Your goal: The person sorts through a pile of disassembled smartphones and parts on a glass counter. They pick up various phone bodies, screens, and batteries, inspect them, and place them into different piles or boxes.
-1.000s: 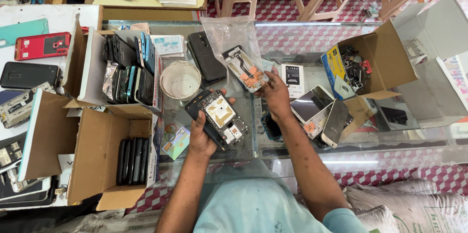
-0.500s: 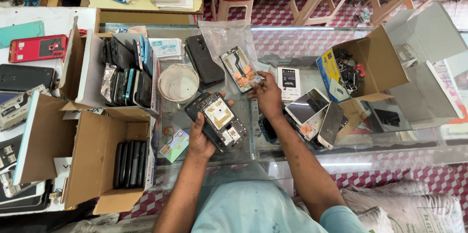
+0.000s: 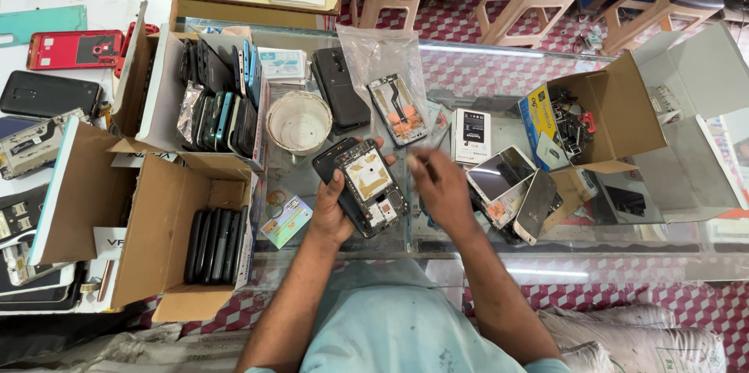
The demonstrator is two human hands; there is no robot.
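Left hand (image 3: pixel 331 213) closed around an opened phone (image 3: pixel 363 186), thumb along its left edge, fingers wrapped underneath. Phone held just above the glass tabletop (image 3: pixel 468 69), tilted, back cover off: black frame, pale gold plate in the middle, small circuit parts and connectors along the lower end. Right hand (image 3: pixel 441 186) just beside the phone's right edge, blurred, fingers loosely curled; impossible to tell whether anything is pinched between them.

Beyond the phone, a round white bowl (image 3: pixel 299 122) to the upper left, a black phone back (image 3: pixel 340 90) next to it, then a clear plastic bag (image 3: pixel 388 80) holding another stripped phone frame. To the right of the right hand, a small white box (image 3: pixel 471 136) and a pile of loose screens (image 3: pixel 515 193).

Further out, an open cardboard box (image 3: pixel 601 111) of small parts on the right. On the left, a white box (image 3: pixel 156 84) packed with upright phones, and below it a brown box (image 3: pixel 168 264) with a row of black phones.
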